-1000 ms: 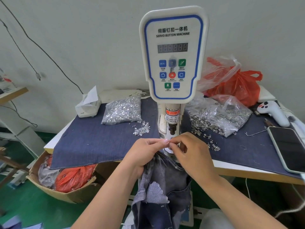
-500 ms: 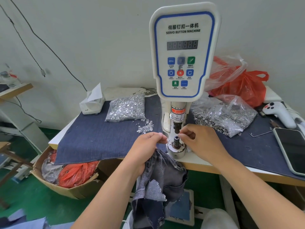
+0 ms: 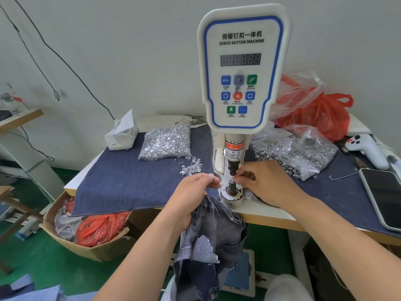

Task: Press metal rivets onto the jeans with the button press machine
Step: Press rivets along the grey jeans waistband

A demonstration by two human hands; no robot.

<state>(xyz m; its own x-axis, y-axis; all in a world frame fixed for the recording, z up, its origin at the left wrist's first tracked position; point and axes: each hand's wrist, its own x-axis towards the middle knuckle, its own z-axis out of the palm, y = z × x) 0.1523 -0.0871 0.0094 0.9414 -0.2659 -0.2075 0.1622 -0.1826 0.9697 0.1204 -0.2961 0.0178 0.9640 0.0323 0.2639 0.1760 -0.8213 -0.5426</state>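
The white servo button machine (image 3: 242, 68) stands at the table's middle, its lower die (image 3: 231, 186) with a spring post below the punch. My right hand (image 3: 264, 181) pinches a small metal rivet at the top of that post. My left hand (image 3: 191, 196) grips the grey jeans (image 3: 214, 240), which hang off the table's front edge beside the die. A clear bag of silver rivets (image 3: 167, 142) lies left of the machine, with loose rivets (image 3: 193, 167) spilled near it. A second bag of ring parts (image 3: 295, 153) lies on the right.
Blue denim cloth (image 3: 130, 183) covers the table. A tissue pack (image 3: 121, 135) sits back left, red plastic bags (image 3: 316, 114) back right, a white controller (image 3: 366, 148) and a phone (image 3: 384, 198) at the right. A cardboard box (image 3: 86, 242) of scraps stands on the green floor.
My right hand has left the jeans' edge and moved up to the die post with a rivet. My left hand keeps holding the jeans, now lower and left of the die.
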